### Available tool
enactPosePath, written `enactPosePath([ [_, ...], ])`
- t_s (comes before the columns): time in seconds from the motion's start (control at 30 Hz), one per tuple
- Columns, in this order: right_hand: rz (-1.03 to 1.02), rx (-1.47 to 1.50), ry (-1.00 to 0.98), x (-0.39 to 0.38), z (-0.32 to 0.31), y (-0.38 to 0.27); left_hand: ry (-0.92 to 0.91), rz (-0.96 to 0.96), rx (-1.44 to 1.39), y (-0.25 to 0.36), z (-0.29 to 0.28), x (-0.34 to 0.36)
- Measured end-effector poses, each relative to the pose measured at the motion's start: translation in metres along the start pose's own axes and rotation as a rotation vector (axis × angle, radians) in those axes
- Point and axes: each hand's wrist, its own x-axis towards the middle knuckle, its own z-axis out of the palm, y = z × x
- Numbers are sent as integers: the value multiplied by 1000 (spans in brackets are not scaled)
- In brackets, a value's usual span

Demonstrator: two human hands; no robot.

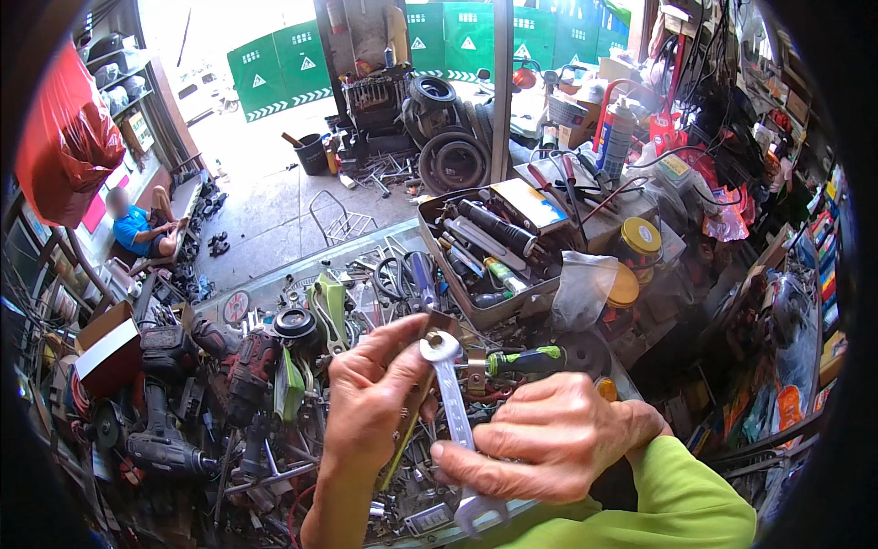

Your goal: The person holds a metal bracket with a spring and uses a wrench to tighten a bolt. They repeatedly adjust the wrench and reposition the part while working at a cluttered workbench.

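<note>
Head view: combination wrench [455, 403] is up over the near middle of a cluttered bench [274, 278], ring end at a small brass-coloured fitting [433, 339]. Left hand [370, 384] looks pinched on that fitting, right hand [553, 435] wrapped round the shank. Seems mid-job to me: wrench lined up, turning probably unfinished. Can't tell how tight it is, tbh.

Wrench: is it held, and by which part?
Yes: the right hand holds the wrench by its shank, toward the lower, open end. The left hand is at the upper head; whether it grips that too cannot be told.
</note>
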Motion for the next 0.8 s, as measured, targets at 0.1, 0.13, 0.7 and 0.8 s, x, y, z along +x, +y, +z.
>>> enactPosePath([
  [0.1,17,-66,-43,1,4,-11,-45,75,352,-12,7,-3],
  [0.13,57,26,-92,0,4,-11,-89,156,456,-17,7,-3],
  [0.7,1076,1300,802,0,19,70,-417,-186,156,17,-7,-6],
  [0.8,1015,1383,946,0,18,65,-283,-102,-96,19,-13,-5],
])
